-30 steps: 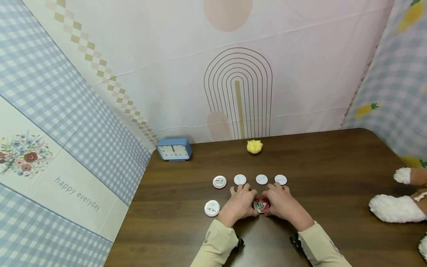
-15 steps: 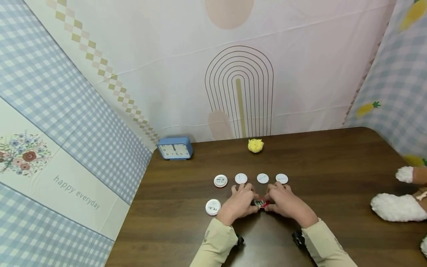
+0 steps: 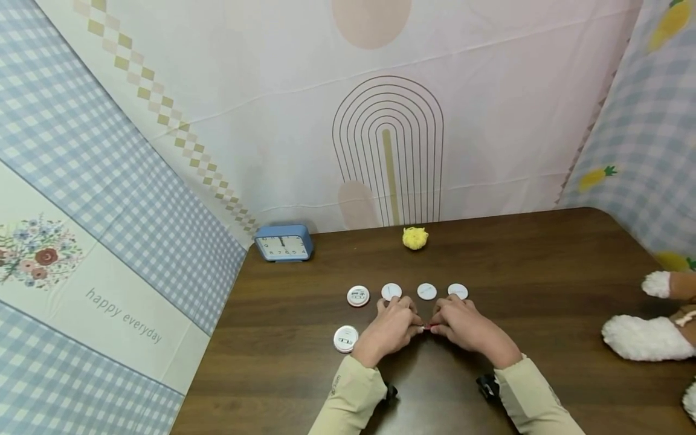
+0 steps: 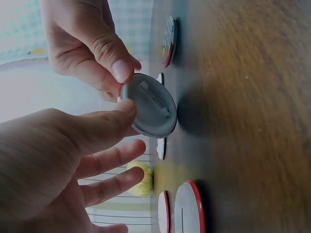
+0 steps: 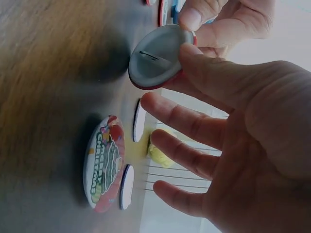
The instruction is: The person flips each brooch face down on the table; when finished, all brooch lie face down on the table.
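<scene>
Between my two hands a round pin badge (image 3: 427, 327) is tilted up off the table. Its grey-white back and safety pin show in the left wrist view, where the badge (image 4: 151, 108) has its lower edge close to the wood. The left hand (image 3: 393, 324) pinches one side with thumb and fingers; the right hand (image 3: 462, 324) pinches the other. In the right wrist view, a "Merry Christmas" badge (image 5: 104, 165) lies face up under the right hand's spread fingers; the head view hides it behind that hand.
Several pin badges lie pin side up: one badge (image 3: 345, 339) left of the left hand, and a row beyond the hands, including an end badge (image 3: 357, 296). Farther back are a blue clock (image 3: 284, 243) and a yellow ball (image 3: 415, 238). A plush toy (image 3: 647, 339) sits right.
The badge between the hands has tipped up from showing its red and green face to nearly edge-on in the head view. Both hands have stayed in about the same place.
</scene>
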A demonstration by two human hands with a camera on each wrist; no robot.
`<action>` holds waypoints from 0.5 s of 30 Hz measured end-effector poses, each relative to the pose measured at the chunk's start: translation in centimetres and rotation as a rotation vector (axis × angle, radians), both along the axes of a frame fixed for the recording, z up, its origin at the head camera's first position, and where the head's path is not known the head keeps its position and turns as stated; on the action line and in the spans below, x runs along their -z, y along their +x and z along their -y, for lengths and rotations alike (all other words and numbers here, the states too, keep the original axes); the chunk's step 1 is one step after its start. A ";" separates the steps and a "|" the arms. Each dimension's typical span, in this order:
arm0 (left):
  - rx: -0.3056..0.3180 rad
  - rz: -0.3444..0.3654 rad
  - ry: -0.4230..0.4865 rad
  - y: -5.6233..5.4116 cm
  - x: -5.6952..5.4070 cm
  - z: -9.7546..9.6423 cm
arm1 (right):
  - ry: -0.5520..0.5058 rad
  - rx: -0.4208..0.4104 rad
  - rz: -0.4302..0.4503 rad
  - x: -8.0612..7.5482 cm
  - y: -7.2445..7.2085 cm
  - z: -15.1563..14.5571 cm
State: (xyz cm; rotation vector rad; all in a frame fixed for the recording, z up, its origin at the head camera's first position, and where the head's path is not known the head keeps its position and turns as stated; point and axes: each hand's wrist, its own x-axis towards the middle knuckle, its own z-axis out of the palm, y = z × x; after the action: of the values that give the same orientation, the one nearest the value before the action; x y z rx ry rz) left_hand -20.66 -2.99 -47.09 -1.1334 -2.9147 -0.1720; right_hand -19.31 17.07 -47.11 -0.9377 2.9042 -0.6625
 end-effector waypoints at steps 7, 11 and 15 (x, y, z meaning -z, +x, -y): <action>-0.009 -0.088 -0.011 -0.2 0.0 -0.3 | -0.009 -0.010 -0.077 -0.1 -0.6 -0.2; -0.026 -0.102 -0.024 -0.2 0.0 -0.6 | -0.015 -0.023 -0.097 0.1 -0.8 -0.2; -0.037 -0.111 -0.039 0.0 0.3 -0.9 | -0.015 -0.024 -0.101 0.4 -0.9 -0.1</action>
State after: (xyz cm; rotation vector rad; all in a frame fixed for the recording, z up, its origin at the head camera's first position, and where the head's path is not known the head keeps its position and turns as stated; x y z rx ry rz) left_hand -20.66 -2.13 -47.38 -1.0565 -2.8511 -0.0497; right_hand -20.24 17.14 -47.46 -1.0353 2.9741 -0.6554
